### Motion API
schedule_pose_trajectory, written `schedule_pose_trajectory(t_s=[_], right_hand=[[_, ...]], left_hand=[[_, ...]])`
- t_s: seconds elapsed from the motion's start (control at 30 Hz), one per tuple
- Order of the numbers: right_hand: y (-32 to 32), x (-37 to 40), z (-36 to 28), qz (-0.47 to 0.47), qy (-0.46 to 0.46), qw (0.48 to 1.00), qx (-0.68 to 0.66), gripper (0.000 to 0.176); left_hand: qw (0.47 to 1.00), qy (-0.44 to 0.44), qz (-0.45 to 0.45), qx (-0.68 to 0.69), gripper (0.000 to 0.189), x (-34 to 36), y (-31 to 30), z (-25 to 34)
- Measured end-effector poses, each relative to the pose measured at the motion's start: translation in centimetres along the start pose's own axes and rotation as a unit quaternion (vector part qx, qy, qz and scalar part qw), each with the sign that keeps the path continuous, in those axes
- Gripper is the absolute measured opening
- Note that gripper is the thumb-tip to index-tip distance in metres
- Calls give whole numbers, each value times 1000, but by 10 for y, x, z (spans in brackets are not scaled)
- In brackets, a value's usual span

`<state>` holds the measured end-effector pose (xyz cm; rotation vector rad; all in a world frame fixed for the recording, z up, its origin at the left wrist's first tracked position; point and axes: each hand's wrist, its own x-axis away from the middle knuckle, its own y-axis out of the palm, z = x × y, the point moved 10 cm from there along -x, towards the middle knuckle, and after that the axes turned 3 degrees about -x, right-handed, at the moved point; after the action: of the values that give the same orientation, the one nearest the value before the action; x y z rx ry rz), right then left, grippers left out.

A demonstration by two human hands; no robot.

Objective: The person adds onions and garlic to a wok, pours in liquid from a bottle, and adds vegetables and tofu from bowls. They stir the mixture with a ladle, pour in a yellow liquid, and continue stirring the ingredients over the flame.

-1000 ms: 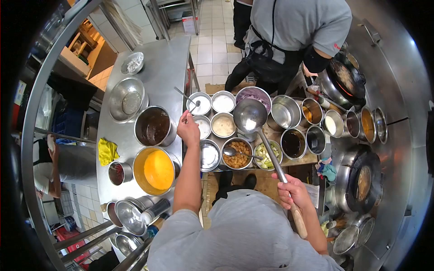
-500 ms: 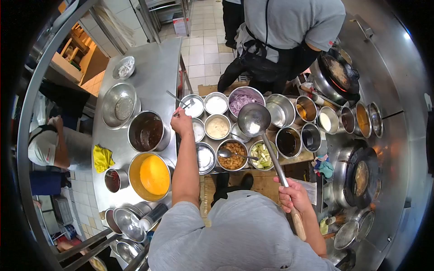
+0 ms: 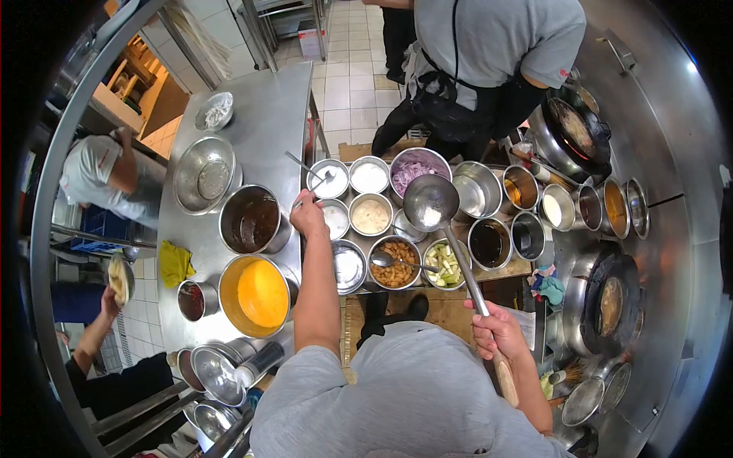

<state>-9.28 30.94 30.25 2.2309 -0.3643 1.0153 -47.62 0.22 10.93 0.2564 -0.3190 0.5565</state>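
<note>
My right hand (image 3: pixel 495 330) is wrapped round the wooden handle of a large steel ladle (image 3: pixel 431 203). The ladle's bowl hangs over the metal containers, near the one with sliced purple onion (image 3: pixel 419 174). Stretched forward at the steel table's edge, my left hand (image 3: pixel 308 214) is closed on a thin utensil handle whose far end I cannot make out. Just ahead of it stands a container of white powder (image 3: pixel 328 178) with a spoon in it. Closer to me are a container of brown diced food (image 3: pixel 394 262) with a spoon across it and one of chopped green vegetable (image 3: pixel 444 264).
The steel table (image 3: pixel 267 114) at left holds a pot of dark sauce (image 3: pixel 250 219), a pot of orange liquid (image 3: pixel 262 293) and a yellow cloth (image 3: pixel 175 262). Woks (image 3: pixel 611 305) stand on the right. A co-worker (image 3: pixel 489 46) is ahead; other people are at far left.
The view has shifted slightly. At far left, one person has moved and another person's arm with a plate has come into view. My hands keep nearly the same pose.
</note>
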Motion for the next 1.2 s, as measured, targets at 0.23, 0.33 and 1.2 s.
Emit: schedule_pose_trajectory(t_s=[0.23,0.33,1.2], right_hand=[[1,-1,0,1,0,1000,3,40],[0,-3,2,-1,-1,1000,3,39],[-3,2,7,-3,-1,1000,5,40]], left_hand=[[982,122,15,-142,26,19,-14,30],[987,121,12,-107,26,15,-10,22],[997,66,25,-40,25,3,-26,-1]])
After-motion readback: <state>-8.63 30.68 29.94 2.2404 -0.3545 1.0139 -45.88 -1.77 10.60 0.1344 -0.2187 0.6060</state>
